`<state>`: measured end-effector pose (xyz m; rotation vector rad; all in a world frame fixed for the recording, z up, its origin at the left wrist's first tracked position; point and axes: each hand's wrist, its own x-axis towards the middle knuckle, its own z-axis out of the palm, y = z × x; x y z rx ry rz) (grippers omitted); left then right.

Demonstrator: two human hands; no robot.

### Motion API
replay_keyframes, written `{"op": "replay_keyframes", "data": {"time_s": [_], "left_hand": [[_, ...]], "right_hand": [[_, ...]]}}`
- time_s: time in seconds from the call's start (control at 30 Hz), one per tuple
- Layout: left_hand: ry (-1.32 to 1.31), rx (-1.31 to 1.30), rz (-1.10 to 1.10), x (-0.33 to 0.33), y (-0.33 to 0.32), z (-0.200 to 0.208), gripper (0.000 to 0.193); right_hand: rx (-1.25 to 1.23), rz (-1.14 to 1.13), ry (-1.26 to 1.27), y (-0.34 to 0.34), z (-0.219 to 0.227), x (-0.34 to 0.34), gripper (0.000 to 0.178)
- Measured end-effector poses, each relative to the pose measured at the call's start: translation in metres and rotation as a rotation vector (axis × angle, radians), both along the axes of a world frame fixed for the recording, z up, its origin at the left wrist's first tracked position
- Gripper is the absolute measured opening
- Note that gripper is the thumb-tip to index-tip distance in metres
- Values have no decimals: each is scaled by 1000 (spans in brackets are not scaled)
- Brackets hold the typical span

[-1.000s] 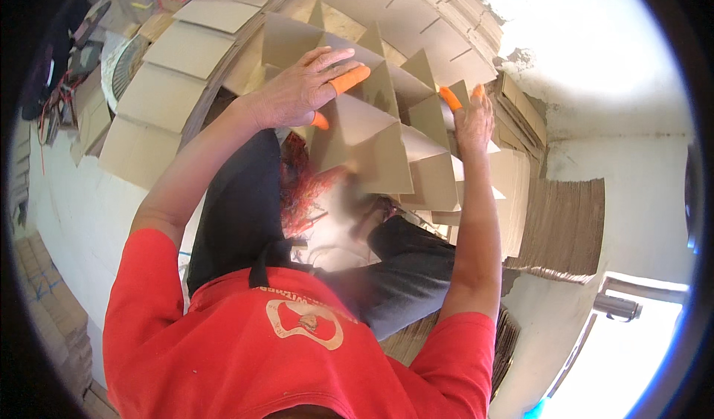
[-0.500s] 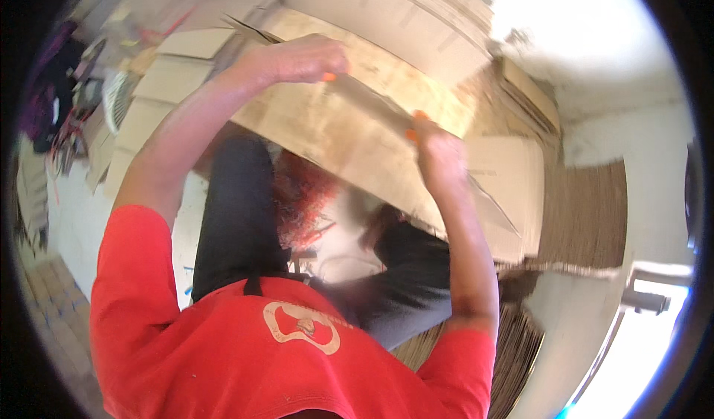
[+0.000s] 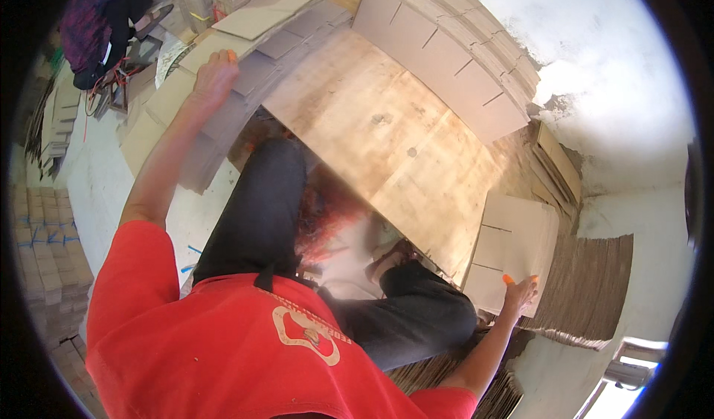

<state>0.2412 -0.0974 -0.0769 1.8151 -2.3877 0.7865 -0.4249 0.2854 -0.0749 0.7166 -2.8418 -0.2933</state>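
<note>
At the upper left, my left hand (image 3: 217,77) is at the long edge of a grey-brown slotted cardboard sheet (image 3: 256,73) by a stack. Its fingers are bent together and seem to pinch that edge; their undersides are hidden. To the lower right, my right hand (image 3: 522,292) touches the near end of another slotted cardboard sheet (image 3: 509,244), thumb and fingers apart. Orange covers show on fingertips of both hands. Between them lies a stained wooden board (image 3: 387,133), its surface bare.
Slotted cardboard sheets (image 3: 439,62) stand stacked along the board's far side. A dense cardboard pile (image 3: 587,289) is at the right by the pale wall (image 3: 632,151). Red strands (image 3: 323,226) lie on the floor between my legs. Another person (image 3: 104,25) sits at the upper left.
My hands have moved far apart from above the board, where both held a cardboard sheet. The left went left to the stack; the right came down and right, its fingers now spread.
</note>
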Motion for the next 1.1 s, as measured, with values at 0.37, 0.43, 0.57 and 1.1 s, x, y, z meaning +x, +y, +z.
{"op": "replay_keyframes", "data": {"time_s": [0.37,0.43,0.57,1.1], "left_hand": [[44,438,-44,-24,-9,-22,22],[51,326,-60,-13,3,-11,25],[128,292,-167,-40,-9,-6,27],[625,268,-796,-317,-118,-10,45]], "right_hand": [[-167,62,-9,56,-25,-78,51],[-190,40,-53,22,-8,-54,51],[-306,78,-68,49,-10,-84,43],[-1382,364,41,-110,132,80,35]]}}
